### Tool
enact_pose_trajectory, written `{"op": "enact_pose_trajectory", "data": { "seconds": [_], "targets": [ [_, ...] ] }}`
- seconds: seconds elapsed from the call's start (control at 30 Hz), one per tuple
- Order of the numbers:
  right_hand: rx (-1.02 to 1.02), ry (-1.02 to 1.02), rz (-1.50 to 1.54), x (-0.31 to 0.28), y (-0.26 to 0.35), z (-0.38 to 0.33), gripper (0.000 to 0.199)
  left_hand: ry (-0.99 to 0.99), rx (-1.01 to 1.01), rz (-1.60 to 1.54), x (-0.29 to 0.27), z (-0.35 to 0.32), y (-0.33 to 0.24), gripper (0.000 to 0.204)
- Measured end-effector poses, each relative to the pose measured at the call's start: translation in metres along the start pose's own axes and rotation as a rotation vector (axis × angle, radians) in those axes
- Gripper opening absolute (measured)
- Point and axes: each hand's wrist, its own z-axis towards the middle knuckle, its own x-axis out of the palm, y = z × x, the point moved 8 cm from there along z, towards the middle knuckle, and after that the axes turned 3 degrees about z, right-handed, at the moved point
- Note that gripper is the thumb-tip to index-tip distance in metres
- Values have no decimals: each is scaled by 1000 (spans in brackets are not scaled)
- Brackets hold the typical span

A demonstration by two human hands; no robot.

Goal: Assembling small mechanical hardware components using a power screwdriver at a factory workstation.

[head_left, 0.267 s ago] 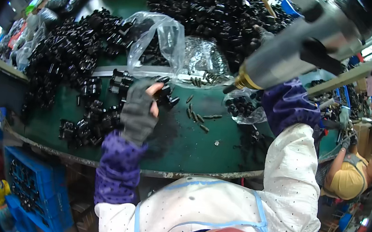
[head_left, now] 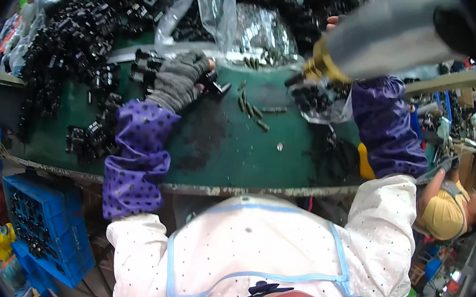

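Head: left hand (head_left: 180,78) holding black part (head_left: 219,87); right hand (head_left: 333,23) mostly behind tool (head_left: 397,40).

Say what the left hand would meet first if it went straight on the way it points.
Beyond the black part right at the left hand, probably the pale strip across the table, then the clear plastic bag; depth is unclear here.
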Motion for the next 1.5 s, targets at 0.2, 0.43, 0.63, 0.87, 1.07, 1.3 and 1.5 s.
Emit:
{"op": "enact_pose_trajectory", "data": {
  "seconds": [0.2, 0.43, 0.63, 0.87, 1.07, 1.3, 1.5],
  "targets": [
    [-334, 241, -1635, 100, -65, -77, 29, -201, 12, 196, 1, -25, -19, 38],
    [-322, 313, -2083, 141, -137, -77, 25, -603, -195, 225, -11, -130, -81, 25],
    [-383, 275, -1376, 153, -111, -90, 24, -410, 5, 209, 5, -169, -135, 30],
    [-126, 376, -623, 180, -146, -114, 17, -212, -12, 6, -23, -130, -131, 54],
    [-169, 350, -570, 192, -155, -124, 18, 168, -106, 30, 21, -93, -109, 75],
    [-890, 432, -1677, 234, -127, -140, 24, -68, -162, -50, 17, -96, -108, 68],
    [-826, 395, -1735, 225, -82, -129, 32, -309, -187, -79, -4, -95, -104, 64]
  ]
}}
